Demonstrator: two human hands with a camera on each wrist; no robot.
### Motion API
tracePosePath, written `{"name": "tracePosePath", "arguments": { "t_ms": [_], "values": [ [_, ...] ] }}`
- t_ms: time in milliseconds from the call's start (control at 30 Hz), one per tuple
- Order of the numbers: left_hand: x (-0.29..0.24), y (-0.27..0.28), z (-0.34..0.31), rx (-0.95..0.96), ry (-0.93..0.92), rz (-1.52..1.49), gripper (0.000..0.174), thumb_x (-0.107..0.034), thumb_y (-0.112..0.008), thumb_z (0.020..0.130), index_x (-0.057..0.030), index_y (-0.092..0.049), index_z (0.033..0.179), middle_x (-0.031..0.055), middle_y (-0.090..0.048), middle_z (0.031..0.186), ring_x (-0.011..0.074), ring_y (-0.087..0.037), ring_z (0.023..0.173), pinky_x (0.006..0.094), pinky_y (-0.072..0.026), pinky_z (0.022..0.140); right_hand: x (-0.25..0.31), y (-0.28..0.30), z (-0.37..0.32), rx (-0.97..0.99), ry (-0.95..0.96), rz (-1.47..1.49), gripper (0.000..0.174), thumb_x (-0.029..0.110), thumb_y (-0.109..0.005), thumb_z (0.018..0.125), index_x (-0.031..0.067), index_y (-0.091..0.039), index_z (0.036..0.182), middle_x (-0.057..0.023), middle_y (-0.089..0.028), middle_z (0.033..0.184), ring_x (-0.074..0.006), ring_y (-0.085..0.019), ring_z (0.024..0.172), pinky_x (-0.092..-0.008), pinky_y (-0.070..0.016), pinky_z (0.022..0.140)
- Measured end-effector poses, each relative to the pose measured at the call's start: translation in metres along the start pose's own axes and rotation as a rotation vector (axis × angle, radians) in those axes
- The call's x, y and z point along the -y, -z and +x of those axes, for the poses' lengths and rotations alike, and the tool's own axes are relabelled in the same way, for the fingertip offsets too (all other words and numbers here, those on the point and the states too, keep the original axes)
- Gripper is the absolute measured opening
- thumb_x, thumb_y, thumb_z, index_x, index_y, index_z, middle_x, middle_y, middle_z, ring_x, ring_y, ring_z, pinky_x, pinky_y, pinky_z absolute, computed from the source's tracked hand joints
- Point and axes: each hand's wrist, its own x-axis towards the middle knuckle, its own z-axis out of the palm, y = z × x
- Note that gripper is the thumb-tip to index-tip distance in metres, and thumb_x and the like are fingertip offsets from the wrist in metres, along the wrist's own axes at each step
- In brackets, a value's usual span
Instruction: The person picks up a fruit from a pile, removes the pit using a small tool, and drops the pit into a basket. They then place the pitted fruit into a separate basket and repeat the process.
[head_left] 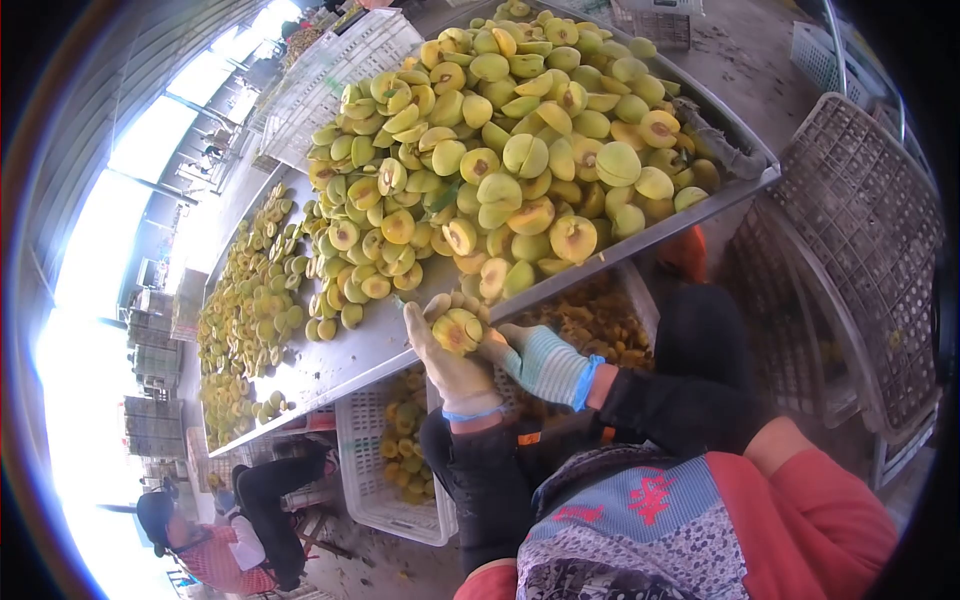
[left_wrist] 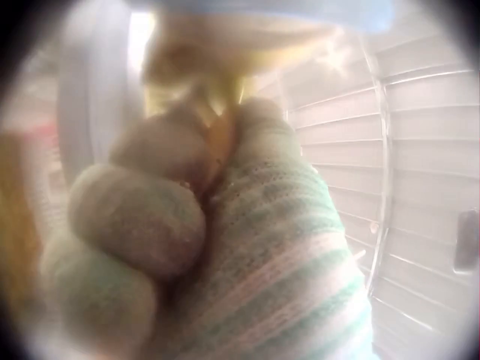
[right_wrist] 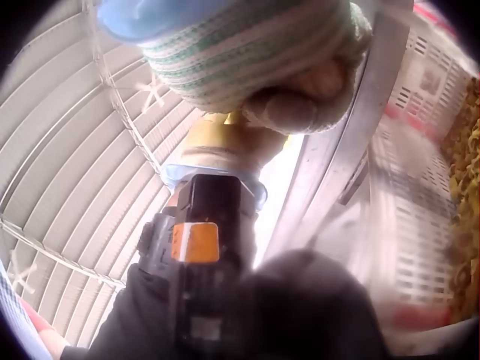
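In the head view my left hand point(head_left: 455, 365), in a beige glove with a blue band at the wrist, holds a yellow-green stone fruit point(head_left: 458, 330) at the edge of the metal table. Close against it from the right is my right hand point(head_left: 548, 362), in a white and green striped glove. The left wrist view shows its fingers curled round a small orange thing point(left_wrist: 220, 142), mostly hidden in the grip; I cannot tell what it is. A heap of halved stone fruit point(head_left: 525, 155), some with brown centres, covers the table point(head_left: 330, 372) just beyond both hands.
Below the table edge stand a white crate point(head_left: 362, 470) of fruit pieces and another container of brownish pieces point(head_left: 600, 310). Large plastic crates point(head_left: 865, 240) lean at the right. Another person point(head_left: 215, 545) sits at the lower left. Smaller pieces point(head_left: 245, 320) cover the table's far left.
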Motion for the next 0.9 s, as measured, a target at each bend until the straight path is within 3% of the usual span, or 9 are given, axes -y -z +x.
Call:
{"name": "tracePosePath", "arguments": {
  "t_ms": [167, 267, 433, 467, 533, 600, 733, 800, 900],
  "values": [
    [-0.003, 0.008, 0.002, -0.075, -0.013, 0.038, 0.052, -0.053, -0.05, 0.1, -0.0023, -0.058, 0.094, 0.0122, -0.059, 0.087, 0.0249, -0.059, 0.076, 0.0364, -0.0526, 0.068, 0.019, 0.007, -0.007, 0.038, 0.044, -0.073, 0.047, 0.041, -0.05, 0.102, -0.0027, -0.065, 0.106, -0.0277, -0.068, 0.091, -0.0458, -0.064, 0.09, -0.0473, -0.051, 0.078],
    [-0.01, 0.015, 0.0, 0.174, -0.02, 0.243, 0.055, -0.055, -0.047, 0.1, -0.0015, -0.058, 0.094, 0.0137, -0.06, 0.085, 0.0259, -0.06, 0.073, 0.0367, -0.0528, 0.067, 0.009, 0.0, -0.004, 0.028, 0.064, -0.066, 0.046, 0.041, -0.049, 0.102, -0.0019, -0.066, 0.105, -0.0268, -0.068, 0.089, -0.0459, -0.065, 0.087, -0.0479, -0.051, 0.076],
    [0.003, -0.001, -0.013, -0.069, -0.048, 0.166, 0.058, -0.056, -0.045, 0.1, -0.0002, -0.06, 0.094, 0.0152, -0.062, 0.079, 0.0264, -0.06, 0.07, 0.036, -0.0523, 0.065, 0.0, -0.003, -0.001, 0.111, 0.01, -0.009, 0.045, 0.04, -0.048, 0.102, -0.0011, -0.066, 0.104, -0.0269, -0.068, 0.087, -0.0475, -0.064, 0.085, -0.0482, -0.0508, 0.075],
    [0.008, 0.007, -0.006, -0.057, -0.076, 0.207, 0.06, -0.057, -0.044, 0.1, -0.0003, -0.062, 0.089, 0.0145, -0.062, 0.074, 0.0255, -0.06, 0.067, 0.0346, -0.0524, 0.065, -0.003, -0.002, -0.002, 0.11, 0.037, -0.045, 0.044, 0.039, -0.049, 0.102, -0.0016, -0.066, 0.105, -0.0269, -0.069, 0.087, -0.0437, -0.067, 0.084, -0.0455, -0.0514, 0.076],
    [0.003, 0.003, -0.01, -0.012, -0.153, 0.292, 0.061, -0.053, -0.041, 0.103, -0.0016, -0.064, 0.079, 0.0114, -0.064, 0.07, 0.02, -0.059, 0.061, 0.0302, -0.0488, 0.06, -0.01, -0.011, -0.004, 0.084, 0.011, 0.188, 0.047, 0.038, -0.05, 0.104, -0.0065, -0.067, 0.106, -0.0182, -0.073, 0.087, -0.0202, -0.066, 0.083, -0.0377, -0.0524, 0.076],
    [-0.003, -0.006, -0.018, -0.185, -0.178, 0.325, 0.06, -0.048, -0.041, 0.105, -0.0013, -0.066, 0.079, 0.01, -0.065, 0.071, 0.017, -0.057, 0.057, 0.0246, -0.0431, 0.053, -0.007, -0.008, -0.002, 0.168, -0.07, 0.246, 0.051, 0.04, -0.047, 0.105, -0.0061, -0.068, 0.103, -0.0147, -0.072, 0.084, -0.0159, -0.062, 0.081, -0.0343, -0.0508, 0.071],
    [0.002, 0.003, -0.013, -0.039, -0.048, 0.046, 0.063, -0.053, -0.048, 0.102, -0.0004, -0.064, 0.072, 0.0069, -0.059, 0.061, 0.0137, -0.054, 0.051, 0.0249, -0.0421, 0.05, -0.068, -0.003, 0.014, 0.156, 0.477, -0.618, 0.041, 0.033, -0.041, 0.106, -0.0001, -0.06, 0.123, -0.0239, -0.067, 0.101, -0.0373, -0.065, 0.094, -0.0406, -0.0506, 0.079],
    [0.003, 0.006, -0.014, 0.038, 0.009, 0.079, 0.065, -0.054, -0.047, 0.102, -0.0007, -0.063, 0.069, 0.0092, -0.061, 0.064, 0.0162, -0.057, 0.054, 0.0266, -0.0449, 0.051, -0.061, 0.01, 0.008, 0.227, 0.271, -0.562, 0.037, 0.028, -0.039, 0.106, 0.0029, -0.057, 0.128, -0.025, -0.065, 0.104, -0.0424, -0.063, 0.099, -0.0434, -0.0502, 0.082],
    [0.019, 0.018, 0.001, 0.162, 0.015, 0.197, 0.066, -0.055, -0.048, 0.102, -0.0014, -0.061, 0.066, 0.01, -0.062, 0.064, 0.0166, -0.057, 0.05, 0.0288, -0.046, 0.049, -0.052, 0.014, 0.003, 0.304, 0.021, -0.262, 0.037, 0.033, -0.04, 0.105, 0.0052, -0.058, 0.122, -0.0187, -0.063, 0.093, -0.0343, -0.061, 0.084, -0.0387, -0.0477, 0.07]
  ]
}}
